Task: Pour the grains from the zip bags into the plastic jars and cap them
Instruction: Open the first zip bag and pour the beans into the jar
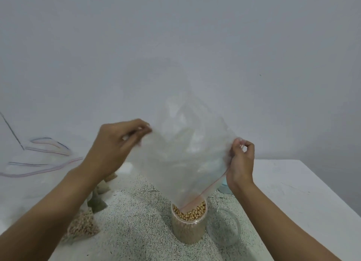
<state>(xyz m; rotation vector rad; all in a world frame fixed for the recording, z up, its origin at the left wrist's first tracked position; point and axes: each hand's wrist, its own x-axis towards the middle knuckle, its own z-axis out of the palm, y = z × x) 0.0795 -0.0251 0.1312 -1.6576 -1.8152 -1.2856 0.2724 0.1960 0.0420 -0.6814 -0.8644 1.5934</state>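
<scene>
The left hand (115,145) pinches the upper left edge of a clear bag (181,153) between thumb and curled fingertips. The right hand (241,163) grips the bag's right edge at the pink zip strip, its fingers curled round the plastic. Both hands hold the bag up in the air like a diamond. Its lowest corner dips into the mouth of the jar (189,224), and the zip strip runs from the right hand down to that corner. The bag looks empty, though the plastic is blurred and hard to read.

The jar stands upright on a speckled mat (136,221), uncapped and filled to the brim with pale round beans (192,212). Just to its right stands a second jar (224,229) (clear, with nothing showing inside). A pale blue object (224,188), perhaps a lid, lies behind it, partly hidden by the right wrist. To the left of the mat lie flat zip bags (39,159) with coloured strips. Nearer the left forearm sit grain bags (82,224), blurred. The mat lies on a white table (293,182).
</scene>
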